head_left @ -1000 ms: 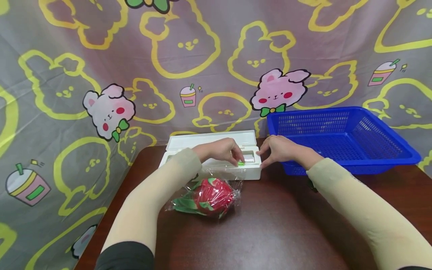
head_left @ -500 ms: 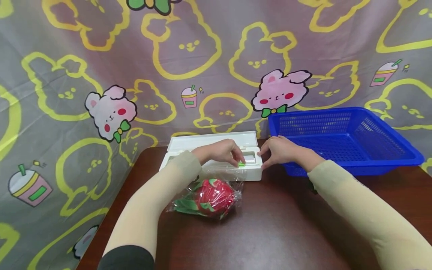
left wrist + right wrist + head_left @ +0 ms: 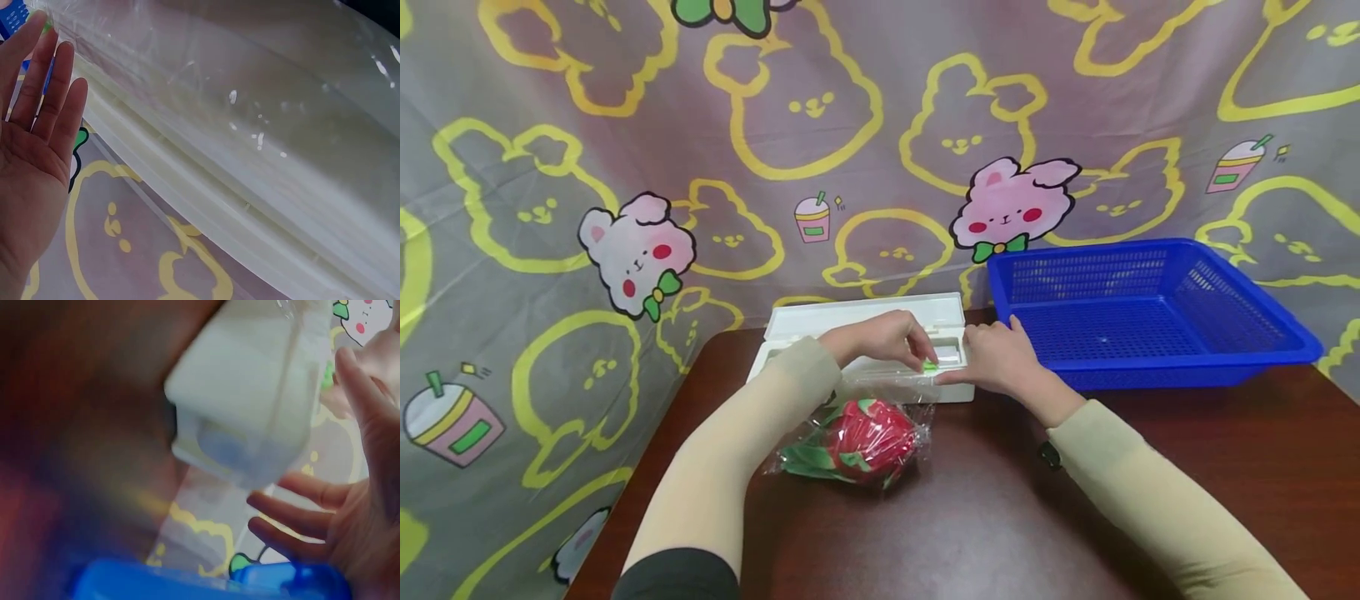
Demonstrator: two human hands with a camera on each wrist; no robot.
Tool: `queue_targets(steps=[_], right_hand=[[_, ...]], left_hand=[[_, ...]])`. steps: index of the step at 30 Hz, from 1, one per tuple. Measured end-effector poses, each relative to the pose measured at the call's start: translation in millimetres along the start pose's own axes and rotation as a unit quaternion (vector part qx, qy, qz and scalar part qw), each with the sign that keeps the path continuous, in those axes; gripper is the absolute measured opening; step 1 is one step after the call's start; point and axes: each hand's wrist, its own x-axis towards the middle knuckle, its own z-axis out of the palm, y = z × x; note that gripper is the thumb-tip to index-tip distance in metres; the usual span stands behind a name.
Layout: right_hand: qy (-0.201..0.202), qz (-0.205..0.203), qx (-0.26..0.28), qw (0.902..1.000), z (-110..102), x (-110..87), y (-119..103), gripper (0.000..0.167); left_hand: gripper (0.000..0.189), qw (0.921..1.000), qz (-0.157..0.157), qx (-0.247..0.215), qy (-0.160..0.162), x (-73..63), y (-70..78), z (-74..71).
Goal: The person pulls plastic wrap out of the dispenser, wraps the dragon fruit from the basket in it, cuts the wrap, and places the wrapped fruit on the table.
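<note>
A long white cling film dispenser [image 3: 859,388] lies on the table with its lid [image 3: 865,315] swung up behind it. My left hand [image 3: 891,337] reaches over it and pinches a small green slide cutter [image 3: 930,365] on its front edge. In the left wrist view, clear cling film [image 3: 250,119] stretches along the dispenser. At the dispenser's right end is my right hand [image 3: 1000,357], fingers spread and thumb extended toward the cutter. A red and green dragon fruit [image 3: 872,437] lies in front, wrapped in clear film.
A blue perforated basket [image 3: 1157,364] stands at the back right, close beside my right hand. The dark brown table [image 3: 985,500] ends at a patterned curtain [image 3: 880,125] behind the dispenser.
My right hand has shifted left, from the dispenser's right end to over its right corner, its thumb now nearer the cutter. My left hand stays at the cutter.
</note>
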Motion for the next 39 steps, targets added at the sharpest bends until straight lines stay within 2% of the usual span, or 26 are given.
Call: queue_targets(steps=[4, 9, 15, 23, 39], right_hand=[[0.026, 0.026, -0.003, 0.9993, 10.8, -2.7, -6.3, 0.094], [0.043, 0.030, -0.005, 0.9986, 10.6, -3.7, -9.2, 0.089], [0.030, 0.027, -0.007, 0.9992, 9.1, -3.1, -8.5, 0.081], [0.038, 0.014, -0.007, 0.9991, 7.0, -3.1, -7.7, 0.064], [0.031, 0.013, -0.002, 0.9994, 6.0, -0.6, -7.8, 0.063]], left_hand=[[0.018, 1.0000, 0.003, 0.001, 0.000, -0.2, 0.4, 1.6], [0.018, 0.9999, 0.009, 0.000, 0.005, -1.2, 2.5, 0.3], [0.019, 0.9999, 0.004, -0.005, 0.008, -2.8, 2.4, 1.2], [0.019, 0.9995, 0.020, 0.024, -0.001, -2.3, 2.7, 0.6], [0.018, 0.9995, 0.005, 0.032, -0.005, -6.1, 5.6, -2.8]])
